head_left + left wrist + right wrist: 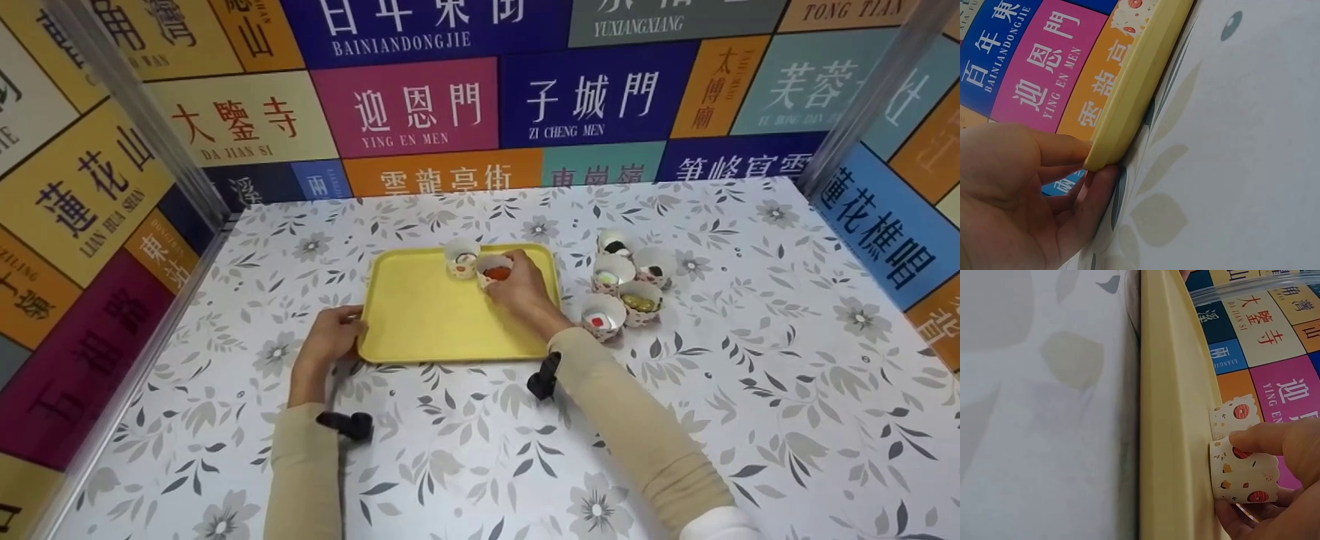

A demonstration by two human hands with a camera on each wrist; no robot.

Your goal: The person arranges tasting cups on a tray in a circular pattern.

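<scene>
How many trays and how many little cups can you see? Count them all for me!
Yellow tray: 1
Little cups: 7, counting the one the right hand holds
Total: 8

- Right hand (1307, 469): thumb and fingers pinch a paper cup (1244, 473), pale with red and orange print.
- Second paper cup (1233, 419): same print, just beyond the held one; contact between them I cannot confirm.
- Yellow tray (1168, 410): rim seen side-on, by the cups.
- Tabletop (1022, 422): white, grey leaf shapes.
- Wall (1269, 354): coloured, lettered panels behind.
</scene>
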